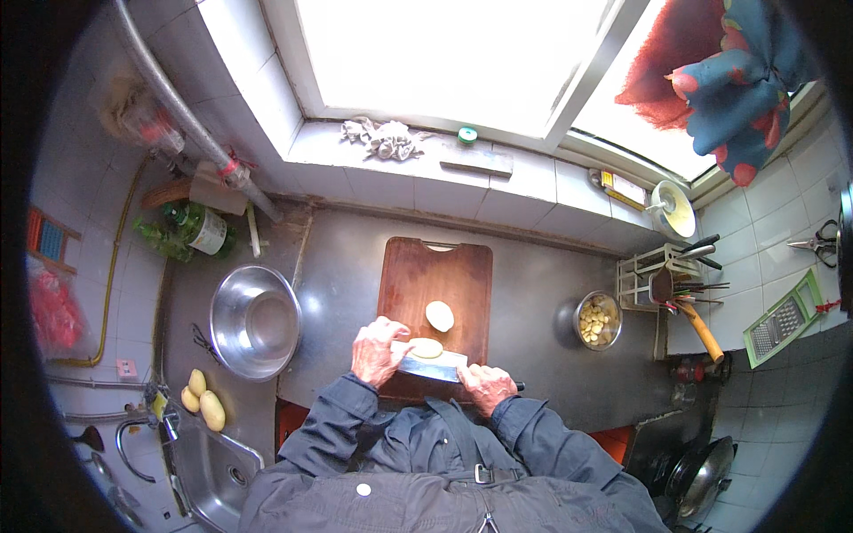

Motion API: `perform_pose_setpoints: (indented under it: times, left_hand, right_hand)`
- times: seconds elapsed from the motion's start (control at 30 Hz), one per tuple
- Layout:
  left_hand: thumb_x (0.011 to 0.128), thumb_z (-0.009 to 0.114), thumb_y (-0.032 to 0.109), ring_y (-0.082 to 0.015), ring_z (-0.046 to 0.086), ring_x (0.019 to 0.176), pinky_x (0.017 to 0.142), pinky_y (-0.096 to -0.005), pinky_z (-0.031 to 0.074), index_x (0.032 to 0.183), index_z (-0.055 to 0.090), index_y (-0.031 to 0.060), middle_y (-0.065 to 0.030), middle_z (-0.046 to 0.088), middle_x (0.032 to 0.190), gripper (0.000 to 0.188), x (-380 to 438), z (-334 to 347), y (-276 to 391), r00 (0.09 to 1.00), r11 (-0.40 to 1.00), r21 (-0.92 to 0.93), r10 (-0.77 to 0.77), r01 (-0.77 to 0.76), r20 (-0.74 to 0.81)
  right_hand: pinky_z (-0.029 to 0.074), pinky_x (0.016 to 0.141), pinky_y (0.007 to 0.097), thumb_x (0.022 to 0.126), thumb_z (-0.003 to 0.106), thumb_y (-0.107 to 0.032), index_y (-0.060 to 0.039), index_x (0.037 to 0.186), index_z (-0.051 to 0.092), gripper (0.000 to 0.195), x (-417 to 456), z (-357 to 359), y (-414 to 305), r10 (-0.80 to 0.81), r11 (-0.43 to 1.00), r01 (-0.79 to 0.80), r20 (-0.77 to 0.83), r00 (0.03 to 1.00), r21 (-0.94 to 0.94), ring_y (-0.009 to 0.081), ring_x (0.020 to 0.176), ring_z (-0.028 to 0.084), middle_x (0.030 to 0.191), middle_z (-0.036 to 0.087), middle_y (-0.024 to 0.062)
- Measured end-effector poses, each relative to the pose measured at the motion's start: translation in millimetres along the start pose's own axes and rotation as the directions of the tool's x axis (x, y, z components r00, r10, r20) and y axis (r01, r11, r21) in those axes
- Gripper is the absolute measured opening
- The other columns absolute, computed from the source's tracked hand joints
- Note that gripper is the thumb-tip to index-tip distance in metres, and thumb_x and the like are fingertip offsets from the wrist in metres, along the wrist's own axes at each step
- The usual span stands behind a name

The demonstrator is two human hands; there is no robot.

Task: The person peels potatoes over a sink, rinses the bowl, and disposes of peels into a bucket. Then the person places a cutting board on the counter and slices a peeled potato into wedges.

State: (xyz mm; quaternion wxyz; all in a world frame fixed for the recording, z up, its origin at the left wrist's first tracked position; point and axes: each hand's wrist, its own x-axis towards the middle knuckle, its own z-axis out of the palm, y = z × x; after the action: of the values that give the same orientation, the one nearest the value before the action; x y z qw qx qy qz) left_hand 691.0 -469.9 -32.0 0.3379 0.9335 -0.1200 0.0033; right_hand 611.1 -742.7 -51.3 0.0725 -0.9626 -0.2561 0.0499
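Note:
My right hand (490, 386) grips a kitchen knife with a broad blade (433, 368) by its dark handle, near the front of a wooden cutting board (406, 273). A pale peeled piece, apparently potato (425, 348), lies right at the blade, partly overlapping it in view. Over the blade's left end is my left hand (376, 353), its fingers bent and its thumb near that piece; whether it pinches the piece or the blade is hard to see. Farther up the board rests another pale potato piece (440, 316), apart from both hands.
Left of the board stands a large steel bowl (230, 320), with several whole potatoes (213, 411) beside the sink (220, 493). A smaller bowl of cut pieces (598, 320) sits to the right, near a utensil rack (630, 283). A tiled windowsill (453, 193) bounds the counter's back.

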Motion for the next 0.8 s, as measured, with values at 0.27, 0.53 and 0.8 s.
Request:
perform_pose_setpoints:
  times: [0.27,0.53,0.8]
  left_hand:
    - [0.081,0.087,0.038,-0.0349,0.071,0.096,0.086,-0.0477,0.056,0.106,0.073,0.0122,-0.0109,0.069,0.100,0.039,27,48,-28,0.971,0.974,0.226,-0.023,-0.032,0.237]
    - [0.085,0.083,0.041,-0.0379,0.071,0.101,0.088,-0.0495,0.056,0.110,0.072,0.0111,-0.0160,0.068,0.110,0.040,30,36,-2,0.904,1.000,0.004,0.022,-0.026,0.427]
    - [0.088,0.079,0.026,-0.0395,0.069,0.103,0.087,-0.0504,0.058,0.115,0.066,0.0075,-0.0182,0.061,0.115,0.035,31,52,-5,0.911,0.994,0.107,-0.042,-0.002,0.410]
  right_hand:
    - [0.058,0.068,0.0364,0.093,0.061,-0.019,-0.0108,0.112,0.066,0.021,9,-3,-3,-0.018,1.000,0.019,0.032,0.999,-0.025,0.0210,0.078,0.072,0.087,0.066,0.0051]
    - [0.057,0.067,0.0359,0.092,0.062,-0.020,-0.0102,0.116,0.066,0.026,2,-2,0,-0.005,0.999,0.006,0.024,1.000,-0.042,0.0203,0.080,0.071,0.087,0.065,0.0044]
    - [0.058,0.068,0.0366,0.093,0.062,-0.020,-0.0113,0.119,0.066,0.028,-1,-12,-9,-0.024,1.000,0.023,0.038,0.999,0.011,0.0221,0.079,0.072,0.088,0.066,0.0054]
